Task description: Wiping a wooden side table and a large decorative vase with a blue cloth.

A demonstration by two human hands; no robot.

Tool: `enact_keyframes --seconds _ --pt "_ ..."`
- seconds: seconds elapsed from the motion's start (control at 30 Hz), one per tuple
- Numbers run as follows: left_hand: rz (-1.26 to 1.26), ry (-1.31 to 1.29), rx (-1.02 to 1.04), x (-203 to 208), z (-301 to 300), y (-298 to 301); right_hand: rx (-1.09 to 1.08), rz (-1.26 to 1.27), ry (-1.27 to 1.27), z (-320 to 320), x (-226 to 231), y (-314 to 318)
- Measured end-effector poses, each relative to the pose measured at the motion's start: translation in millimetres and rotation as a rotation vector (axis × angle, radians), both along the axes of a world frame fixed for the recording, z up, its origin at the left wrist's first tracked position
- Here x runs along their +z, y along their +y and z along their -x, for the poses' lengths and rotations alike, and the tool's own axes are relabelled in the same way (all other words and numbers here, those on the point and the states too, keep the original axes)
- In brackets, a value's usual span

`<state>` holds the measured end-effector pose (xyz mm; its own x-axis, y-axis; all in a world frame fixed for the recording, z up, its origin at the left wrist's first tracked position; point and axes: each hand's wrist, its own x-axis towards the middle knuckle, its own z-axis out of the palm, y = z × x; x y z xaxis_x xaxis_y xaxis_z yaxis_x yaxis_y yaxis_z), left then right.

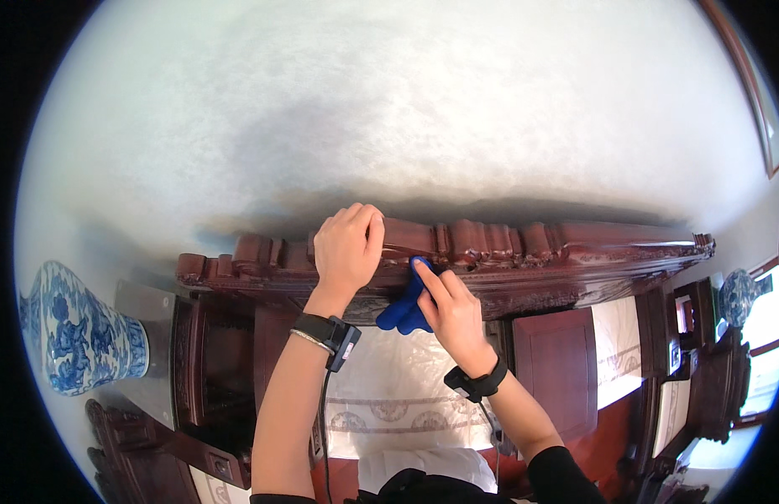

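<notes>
A long, dark red-brown carved wooden backrest point(490, 244) runs across the middle of the view, close to the pale wall. My left hand point(349, 245) is closed over its top edge, with the fingertips hidden behind the rail. Just to the right, my right hand point(453, 317) pinches a blue cloth point(403, 312) and presses it with the index finger against the carved front face. The cloth's lower folds hang loose below the fingers. Both wrists wear black bands with small boxes and cables.
A blue-and-white porcelain vase point(87, 336) stands at the left on a grey surface point(150, 344). Below the backrest lies a patterned pale cushion point(398, 395), beside a wooden panel point(556, 365). More carved furniture and another vase point(736, 298) are at the right, near a window.
</notes>
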<state>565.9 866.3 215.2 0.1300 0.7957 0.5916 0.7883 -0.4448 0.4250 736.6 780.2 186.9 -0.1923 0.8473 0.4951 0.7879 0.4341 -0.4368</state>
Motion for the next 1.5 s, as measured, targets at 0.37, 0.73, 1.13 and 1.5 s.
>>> enact_keyframes --seconds 0.37,0.73,1.13,1.5 --pt "-0.072 -0.008 0.010 -2.7 -0.1 -1.5 -0.026 -0.059 0.059 -12.9 -7.0 1.3" --pt "0.144 -0.067 -0.075 0.8 16.2 3.6 0.136 -0.043 -0.006 17.1 -3.6 4.4" --pt "0.246 -0.073 -0.110 3.3 11.5 2.6 0.071 0.025 0.454 -9.5 -18.3 -23.0" --pt "0.282 -0.091 -0.115 9.0 10.5 7.1 -0.200 -0.258 0.740 -85.5 15.4 -15.1"
